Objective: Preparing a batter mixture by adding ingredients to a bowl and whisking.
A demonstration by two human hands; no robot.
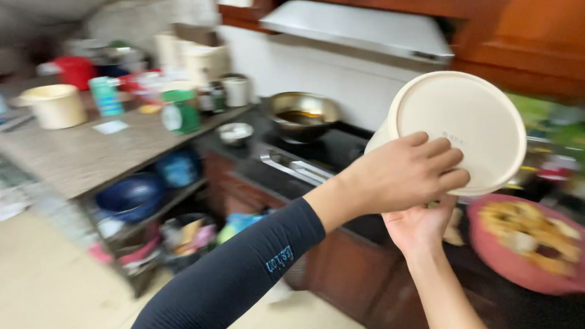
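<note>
Both hands are raised in front of the stove, closed around a cream round container (462, 129) tipped so its flat bottom faces the camera. Coming in from the lower left, the left hand (407, 173) — its forearm in a dark sleeve (235, 274) — lies over the container's lower left face, fingers pressed together and curled across it. Reaching up from below, the right hand (421, 223) has its palm open towards the camera and grips the container's bottom edge; its fingertips are hidden behind the left hand.

So the container sits above and just right of both hands, held in the air over the dark cooktop (332, 150).

Farther left on that cooktop stands a metal wok (303, 113) with dark liquid in it, under a pale range hood (364, 29). Near right, below the container, is a pink plate of yellowish food (532, 241) — blurred. A grey worktop (76, 155) at far left carries a cream tub (55, 105), a green cup (106, 95), a green jar (180, 110) and other blurred clutter, with blue bowls (133, 194) on the shelf beneath it.
</note>
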